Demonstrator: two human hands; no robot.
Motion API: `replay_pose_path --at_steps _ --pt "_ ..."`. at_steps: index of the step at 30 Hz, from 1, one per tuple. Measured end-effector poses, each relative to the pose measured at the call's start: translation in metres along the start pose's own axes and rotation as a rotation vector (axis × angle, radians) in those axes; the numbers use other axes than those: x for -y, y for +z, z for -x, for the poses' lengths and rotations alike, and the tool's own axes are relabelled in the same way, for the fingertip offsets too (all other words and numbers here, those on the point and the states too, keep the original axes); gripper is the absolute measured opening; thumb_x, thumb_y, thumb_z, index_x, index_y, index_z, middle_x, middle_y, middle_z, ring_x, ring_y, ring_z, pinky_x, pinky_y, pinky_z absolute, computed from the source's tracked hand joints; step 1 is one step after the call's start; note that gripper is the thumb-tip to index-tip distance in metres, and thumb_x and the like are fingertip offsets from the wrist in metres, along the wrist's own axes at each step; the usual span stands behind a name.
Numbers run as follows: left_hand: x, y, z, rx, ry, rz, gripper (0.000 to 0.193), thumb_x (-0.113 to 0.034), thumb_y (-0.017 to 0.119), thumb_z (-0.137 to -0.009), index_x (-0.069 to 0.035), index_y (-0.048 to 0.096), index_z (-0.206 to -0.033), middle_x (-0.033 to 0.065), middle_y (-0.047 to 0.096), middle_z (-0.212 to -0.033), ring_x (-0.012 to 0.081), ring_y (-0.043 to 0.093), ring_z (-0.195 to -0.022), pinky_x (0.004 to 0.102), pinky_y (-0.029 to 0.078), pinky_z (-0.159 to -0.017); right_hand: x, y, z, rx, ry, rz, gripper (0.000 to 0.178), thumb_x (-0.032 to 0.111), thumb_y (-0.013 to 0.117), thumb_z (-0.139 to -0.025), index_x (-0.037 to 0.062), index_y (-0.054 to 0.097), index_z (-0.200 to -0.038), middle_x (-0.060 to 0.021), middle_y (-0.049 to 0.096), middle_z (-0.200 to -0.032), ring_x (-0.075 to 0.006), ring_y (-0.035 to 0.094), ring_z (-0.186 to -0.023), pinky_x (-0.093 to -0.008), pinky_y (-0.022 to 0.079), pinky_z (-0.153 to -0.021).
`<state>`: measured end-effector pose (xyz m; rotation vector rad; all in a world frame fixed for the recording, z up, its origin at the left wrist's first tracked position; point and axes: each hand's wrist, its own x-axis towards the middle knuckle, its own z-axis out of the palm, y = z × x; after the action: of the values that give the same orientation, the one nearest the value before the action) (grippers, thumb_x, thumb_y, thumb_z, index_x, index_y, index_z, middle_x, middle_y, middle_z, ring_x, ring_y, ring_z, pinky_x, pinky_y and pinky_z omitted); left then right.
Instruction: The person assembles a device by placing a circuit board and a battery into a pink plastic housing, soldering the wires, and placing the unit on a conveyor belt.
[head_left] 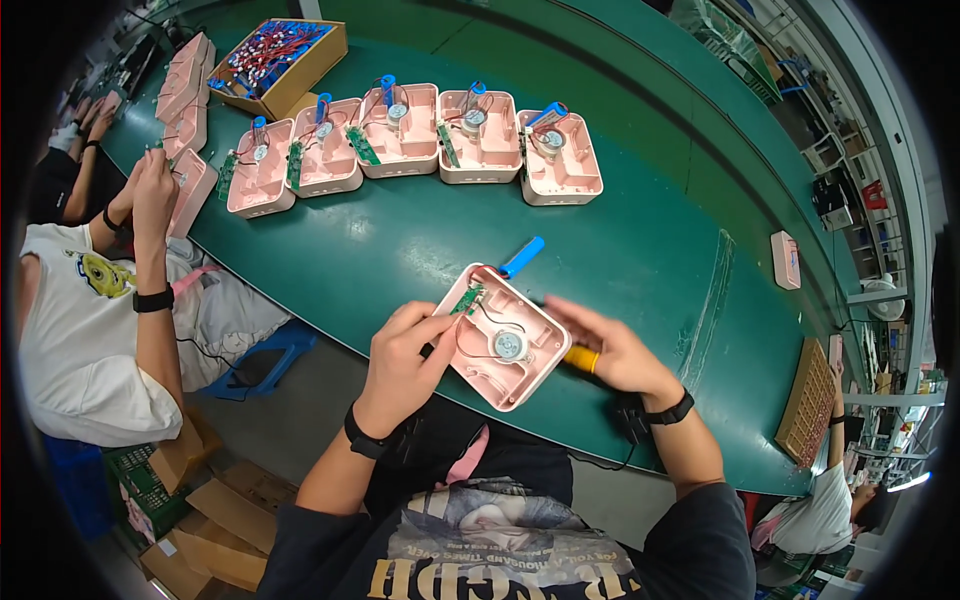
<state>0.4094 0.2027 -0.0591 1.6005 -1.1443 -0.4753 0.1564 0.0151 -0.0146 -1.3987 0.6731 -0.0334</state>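
A pink plastic housing [545, 372] lies tilted in front of me at the table's near edge. Inside it are a small green circuit board [467, 299], a round silver motor-like part [510, 346] and thin wires. A blue cylindrical battery [522, 257] lies just beyond its far edge, joined by wires. My left hand [405, 352] pinches the housing's left wall beside the board, thumb and forefinger together. At the right wall, my right hand [620, 348] has its fingers stretched out, slightly blurred. A yellow handle [581, 358] shows between that hand and the housing; its other end is hidden.
Several similar pink housings [562, 185] with batteries and boards stand in a row at the far side. A cardboard box [310, 62] of blue batteries is behind them. A co-worker [100, 300] sits at left. A brown tray [806, 405] lies at right on the green table [650, 270].
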Motion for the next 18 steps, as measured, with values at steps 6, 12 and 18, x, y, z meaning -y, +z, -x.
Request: replay_pose_path --at_steps 6,12,18 --pt "0.003 -0.002 0.002 0.023 0.037 -0.044 0.019 -0.001 0.076 -0.094 0.003 0.078 -0.112 0.015 0.071 -0.104 0.028 0.071 -0.088 0.0354 0.056 -0.076 -0.001 0.014 -0.009 0.155 0.098 0.006 0.039 -0.004 0.071 -0.103 -0.0025 0.067 -0.142 -0.0046 0.072 -0.136 -0.0133 0.066 -0.121 -0.0305 0.053 -0.106" --pt "0.006 0.003 0.004 0.005 0.006 0.015 0.018 -0.005 0.078 -0.094 -0.001 0.081 -0.111 0.0125 0.072 -0.104 0.0302 0.069 -0.091 0.0393 0.056 -0.079 -0.016 0.009 -0.018 0.177 0.063 -0.11 0.026 0.0 0.072 -0.104 -0.0017 0.075 -0.13 -0.0016 0.077 -0.119 -0.0095 0.067 -0.108 -0.0286 0.055 -0.099" --pt "0.007 0.003 0.004 -0.019 0.015 -0.01 0.018 -0.006 0.079 -0.094 -0.001 0.081 -0.111 0.0124 0.072 -0.105 0.0302 0.069 -0.091 0.0391 0.056 -0.08 -0.014 0.014 -0.021 0.05 0.127 -0.026 0.018 0.002 0.073 -0.103 -0.0011 0.078 -0.12 -0.0019 0.079 -0.11 -0.0104 0.07 -0.104 -0.029 0.057 -0.091"
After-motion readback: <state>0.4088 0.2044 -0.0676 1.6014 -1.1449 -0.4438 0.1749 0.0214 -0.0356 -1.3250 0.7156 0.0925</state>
